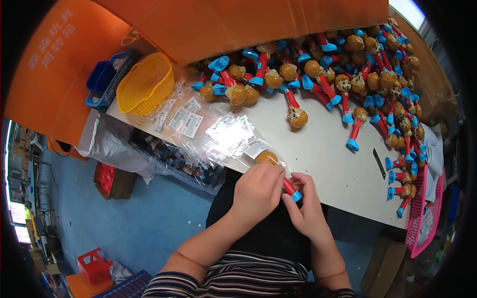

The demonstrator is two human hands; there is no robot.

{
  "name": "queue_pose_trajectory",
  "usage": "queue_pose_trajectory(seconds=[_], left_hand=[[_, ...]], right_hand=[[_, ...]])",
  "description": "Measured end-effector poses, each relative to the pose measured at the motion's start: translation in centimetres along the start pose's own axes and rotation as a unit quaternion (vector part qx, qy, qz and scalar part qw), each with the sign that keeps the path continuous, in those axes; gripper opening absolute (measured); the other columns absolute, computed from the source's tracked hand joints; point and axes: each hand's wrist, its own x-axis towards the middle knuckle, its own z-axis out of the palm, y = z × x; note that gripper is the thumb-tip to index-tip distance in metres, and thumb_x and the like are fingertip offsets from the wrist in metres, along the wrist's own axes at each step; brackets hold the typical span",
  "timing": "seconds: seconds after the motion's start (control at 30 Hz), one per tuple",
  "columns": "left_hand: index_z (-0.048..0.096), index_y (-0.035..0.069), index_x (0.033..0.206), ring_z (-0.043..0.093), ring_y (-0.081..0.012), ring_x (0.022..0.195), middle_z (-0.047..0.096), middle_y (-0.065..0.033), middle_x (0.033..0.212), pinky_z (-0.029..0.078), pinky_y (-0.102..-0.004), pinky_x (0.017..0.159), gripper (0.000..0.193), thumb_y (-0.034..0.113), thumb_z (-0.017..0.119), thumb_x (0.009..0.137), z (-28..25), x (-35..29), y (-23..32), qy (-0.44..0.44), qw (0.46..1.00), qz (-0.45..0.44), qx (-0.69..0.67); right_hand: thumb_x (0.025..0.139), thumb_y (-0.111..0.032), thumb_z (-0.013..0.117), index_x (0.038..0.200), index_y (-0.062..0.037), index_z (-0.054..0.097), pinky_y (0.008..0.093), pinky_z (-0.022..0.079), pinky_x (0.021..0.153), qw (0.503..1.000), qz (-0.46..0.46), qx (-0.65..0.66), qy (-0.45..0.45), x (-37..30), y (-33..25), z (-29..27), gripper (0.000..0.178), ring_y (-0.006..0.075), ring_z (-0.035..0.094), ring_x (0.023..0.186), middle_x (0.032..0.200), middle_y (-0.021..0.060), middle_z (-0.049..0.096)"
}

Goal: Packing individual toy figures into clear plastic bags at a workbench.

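A doll-like toy figure [267, 157] with a brown head, red body and blue base lies between my hands at the table's near edge. Clear plastic from a printed bag [255, 148] covers its head. My left hand [257, 191] is closed over the figure's middle, fingertips pinching the plastic and hiding part of the body. From the other side, my right hand [305, 204] curls around the blue base end, thumb below and fingers above. More flat clear bags [186, 121] with printed white labels are spread to the left of my hands.
A heap of similar figures [357, 82] covers the table's [325, 156] far and right parts. A yellow basket [146, 87] and blue bins [102, 77] stand at left, a pink basket [425, 213] at right. A black strip [379, 163] lies on the tabletop. Orange panels [238, 25] rise behind.
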Motion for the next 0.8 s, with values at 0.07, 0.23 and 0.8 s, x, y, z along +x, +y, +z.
queue_pose_trajectory(seconds=[0.07, 0.23, 0.8], left_hand=[[0.065, 0.001, 0.089, 0.062, -0.0278, 0.066, 0.062, -0.0119, 0.078, 0.050, -0.0332, 0.061, 0.010, 0.000, 0.070, 0.080, -0.3, 0.2, -0.2, 0.011, 1.000, -0.016, 0.007], [0.066, 0.001, 0.089, 0.062, -0.0217, 0.061, 0.063, -0.0107, 0.076, 0.049, -0.0296, 0.056, 0.007, 0.000, 0.069, 0.083, -0.3, -0.3, -0.9, 0.030, 0.998, -0.052, -0.009], [0.065, 0.000, 0.090, 0.062, -0.0211, 0.062, 0.062, -0.0102, 0.077, 0.050, -0.0289, 0.056, 0.009, -0.001, 0.070, 0.082, -0.3, -1.7, -0.9, -0.003, 0.998, -0.042, -0.043]], right_hand=[[0.085, 0.003, 0.066, 0.122, 0.0017, 0.049, 0.0255, 0.054, 0.076, 0.999, 0.027, -0.004, 0.020, 0.0, -1.3, -0.8, 0.040, 0.0179, 0.058, 0.100, 0.116, 0.0136, 0.049], [0.078, 0.013, 0.068, 0.118, 0.0049, 0.053, 0.0242, 0.055, 0.087, 0.994, 0.039, 0.022, 0.095, -1.3, -0.7, -1.9, 0.043, 0.0165, 0.060, 0.105, 0.117, 0.0115, 0.049], [0.078, 0.006, 0.075, 0.098, 0.0046, 0.065, 0.0217, 0.054, 0.062, 0.991, -0.037, 0.057, 0.119, 0.1, 0.9, 1.2, 0.023, 0.0138, 0.064, 0.073, 0.096, 0.0118, 0.063]])
